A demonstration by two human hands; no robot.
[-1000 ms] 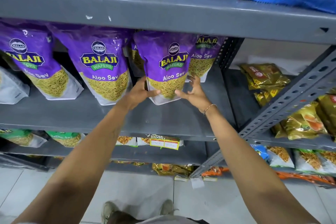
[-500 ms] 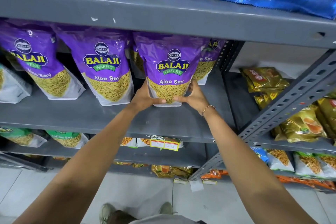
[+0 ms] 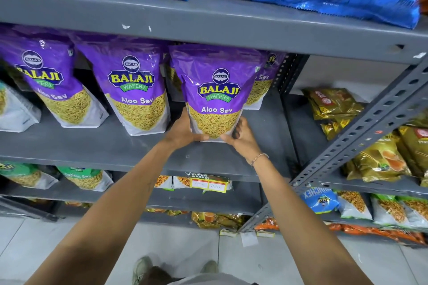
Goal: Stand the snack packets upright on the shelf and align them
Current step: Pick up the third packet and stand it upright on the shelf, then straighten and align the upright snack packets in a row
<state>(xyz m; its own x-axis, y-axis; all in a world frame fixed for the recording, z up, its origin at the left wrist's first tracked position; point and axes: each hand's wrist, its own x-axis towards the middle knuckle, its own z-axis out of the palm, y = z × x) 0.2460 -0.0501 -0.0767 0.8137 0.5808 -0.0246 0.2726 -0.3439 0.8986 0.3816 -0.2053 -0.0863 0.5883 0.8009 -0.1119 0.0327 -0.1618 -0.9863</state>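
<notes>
Packet (image 3: 214, 90) base between both hands (upright).

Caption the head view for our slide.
Both hands, left hand and right hand, steady an upright Aloo Sev packet on the shelf.

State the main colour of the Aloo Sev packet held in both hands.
Purple, in the head view: Aloo Sev packet.

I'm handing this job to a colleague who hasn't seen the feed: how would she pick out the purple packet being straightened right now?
Find the grey metal shelf holding a row of purple Aloo Sev snack packets. The one in question is the rightmost front packet, standing ahead of another packet tucked behind it. Unlike its neighbours, it is gripped at the bottom corners by the left hand and right hand.
</notes>
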